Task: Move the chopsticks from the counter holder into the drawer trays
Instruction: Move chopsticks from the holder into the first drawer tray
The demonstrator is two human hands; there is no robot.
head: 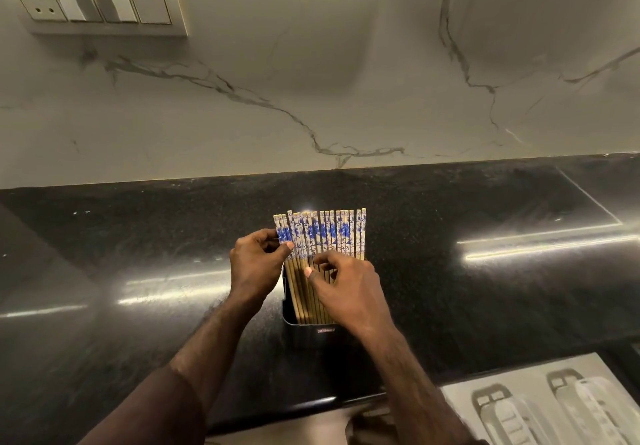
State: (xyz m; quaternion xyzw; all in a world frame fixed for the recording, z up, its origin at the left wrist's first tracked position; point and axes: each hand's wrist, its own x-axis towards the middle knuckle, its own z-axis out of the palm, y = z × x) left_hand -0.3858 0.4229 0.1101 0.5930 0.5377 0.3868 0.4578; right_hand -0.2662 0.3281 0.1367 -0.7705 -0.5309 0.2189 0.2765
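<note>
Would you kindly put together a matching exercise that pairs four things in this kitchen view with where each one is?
Things:
1. chopsticks
2. switch panel
3. drawer trays
4. left hand

Places:
A. on the marble wall, upper left
B. pinching the leftmost sticks of the bundle
C. standing in the dark holder on the counter
D. below the counter edge, lower right

Pairs: 1-C, 2-A, 3-D, 4-B

Glossy black counter [138, 254] with light glare, veined marble wall [311, 81], switch panel [97, 3] upper left.
</note>
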